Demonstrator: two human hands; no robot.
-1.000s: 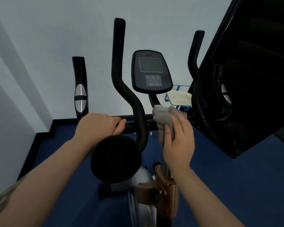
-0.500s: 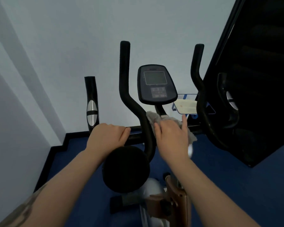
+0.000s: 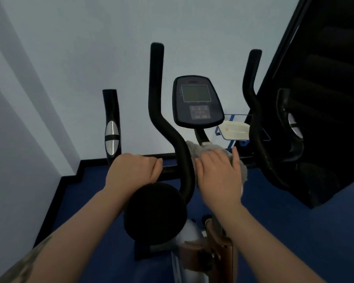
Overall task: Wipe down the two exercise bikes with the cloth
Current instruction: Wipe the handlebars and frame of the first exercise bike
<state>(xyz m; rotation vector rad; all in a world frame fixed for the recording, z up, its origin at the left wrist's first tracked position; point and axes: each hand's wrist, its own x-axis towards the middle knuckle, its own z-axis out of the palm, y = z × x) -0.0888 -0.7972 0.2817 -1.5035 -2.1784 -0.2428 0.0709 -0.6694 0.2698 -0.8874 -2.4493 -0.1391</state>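
- Handlebar crossbar (image 3: 170,170) of the exercise bike (image 3: 194,237) runs left to right across the middle of the view, black and level.
- Left hand (image 3: 131,170) grips the crossbar left of centre, fingers curled over the top of the bar and knuckles facing the camera.
- Right hand (image 3: 219,176) lies on the grey cloth (image 3: 196,148), fingers spread and nearly straight, pressing the cloth against the bar at the base of the console stem (image 3: 200,135).
- Grey cloth is bunched under the right palm; its edges show beyond the fingertips on the far side and past the little finger on the right.
- Console (image 3: 197,101) stands just beyond the cloth, a dark oval panel with a square screen and a small block of buttons below it.
- Two curved black handlebar uprights rise from the crossbar: the left upright (image 3: 157,94) passes between the two hands, the right upright (image 3: 253,99) stands to the right of the console.
- Round black pad (image 3: 155,213) sits near the camera, below the left hand.
- Short black grip with a silver sensor plate (image 3: 111,137) stands at the far left end of the bar.
- Blue carpet floor (image 3: 294,231) lies beneath the bike, and a pale wall (image 3: 90,58) stands behind it.
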